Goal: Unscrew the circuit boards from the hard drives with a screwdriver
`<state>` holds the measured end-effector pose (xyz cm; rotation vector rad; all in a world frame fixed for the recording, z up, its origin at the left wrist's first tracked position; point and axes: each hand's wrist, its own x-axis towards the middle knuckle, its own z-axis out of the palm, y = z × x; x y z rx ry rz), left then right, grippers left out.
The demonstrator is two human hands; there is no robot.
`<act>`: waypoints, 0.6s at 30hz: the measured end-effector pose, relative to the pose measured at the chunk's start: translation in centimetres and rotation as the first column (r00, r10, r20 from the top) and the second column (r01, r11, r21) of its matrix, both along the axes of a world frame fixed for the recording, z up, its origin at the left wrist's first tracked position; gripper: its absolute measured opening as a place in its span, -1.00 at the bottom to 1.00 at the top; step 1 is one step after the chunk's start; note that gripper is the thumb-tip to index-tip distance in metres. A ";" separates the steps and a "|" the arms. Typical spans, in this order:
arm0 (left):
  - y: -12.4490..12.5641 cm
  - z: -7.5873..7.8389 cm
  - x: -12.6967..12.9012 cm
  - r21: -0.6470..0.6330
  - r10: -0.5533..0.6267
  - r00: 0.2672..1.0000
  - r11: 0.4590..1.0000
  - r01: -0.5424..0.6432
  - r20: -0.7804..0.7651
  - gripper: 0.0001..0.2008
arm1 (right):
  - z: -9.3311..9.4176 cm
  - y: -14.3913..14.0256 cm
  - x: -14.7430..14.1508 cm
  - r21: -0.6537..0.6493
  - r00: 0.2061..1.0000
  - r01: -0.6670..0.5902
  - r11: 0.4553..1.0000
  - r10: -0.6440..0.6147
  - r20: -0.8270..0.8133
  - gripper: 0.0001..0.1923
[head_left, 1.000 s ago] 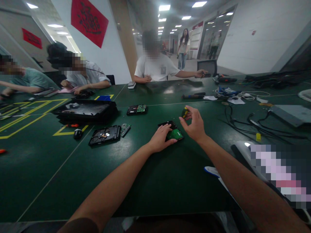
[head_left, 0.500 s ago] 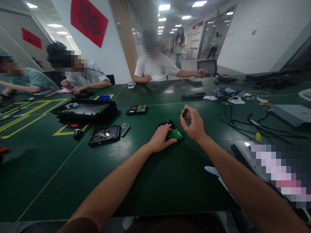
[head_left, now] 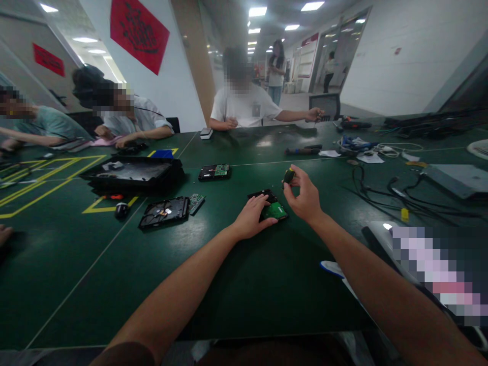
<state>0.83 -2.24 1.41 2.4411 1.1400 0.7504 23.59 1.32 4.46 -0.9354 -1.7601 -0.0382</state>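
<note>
My left hand (head_left: 251,216) rests over the left part of a hard drive (head_left: 275,209), which lies on the table with its green circuit board facing up. The fingers reach across its top and the thumb lies along its near edge, holding it in place. Just above the drive's right side, my right hand (head_left: 304,193) pinches a small black-and-yellow screwdriver (head_left: 288,176) between thumb and fingers. Its shaft is hard to make out.
Left of me lie an opened drive (head_left: 163,212), a loose circuit board (head_left: 196,204), another hard drive (head_left: 214,172), a mouse (head_left: 122,210) and a black tray (head_left: 133,173). Black cables (head_left: 396,190) and a metal box (head_left: 457,180) lie right. A person (head_left: 246,104) sits opposite.
The screwdriver has turned in my right fingers, so less yellow shows. My left hand and the hard drive stay put. Another person's hand has appeared at the far left edge.
</note>
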 end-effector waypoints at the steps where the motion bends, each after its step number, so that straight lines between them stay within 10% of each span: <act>1: 0.0 0.0 0.0 0.001 0.000 1.000 1.000 0.000 0.003 -0.36 | 0.0 0.0 0.0 -0.009 1.000 0.005 1.000 -0.005 -0.008 -0.38; 18: 0.1 -0.1 0.0 0.009 -0.005 1.000 1.000 0.005 -0.006 -0.38 | 0.0 0.1 0.2 0.006 1.000 0.015 1.000 -0.015 0.000 -0.39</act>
